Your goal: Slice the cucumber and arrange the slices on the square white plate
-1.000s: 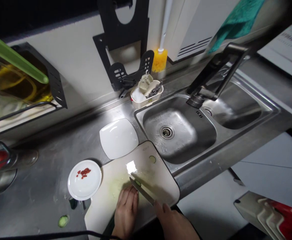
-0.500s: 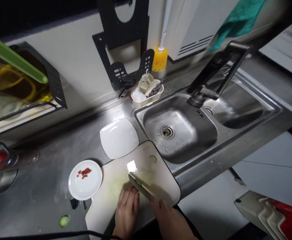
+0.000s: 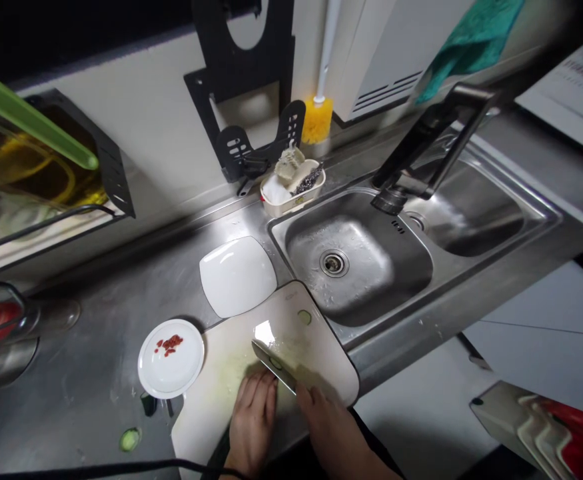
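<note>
My right hand is wrapped round the handle of a kitchen knife, its blade pointing up and left over the cutting board. A thin green slice shows against the blade. Beside the blade, my left hand is closed with fingers curled, pressing down on a cucumber; most of it is hidden under the hand. One cucumber slice lies flat near the board's upper right corner. Left of the board, a cucumber end piece and a dark green chunk rest on the counter.
A round white plate holds small red pieces. Above the board stands a square white plate. The steel sink with a black faucet is at the right. A sponge caddy stands behind it.
The knife has lifted slightly, its tip moving up and left, and the blade is turned a little. My right hand has shifted slightly left. My left hand has hardly moved.
</note>
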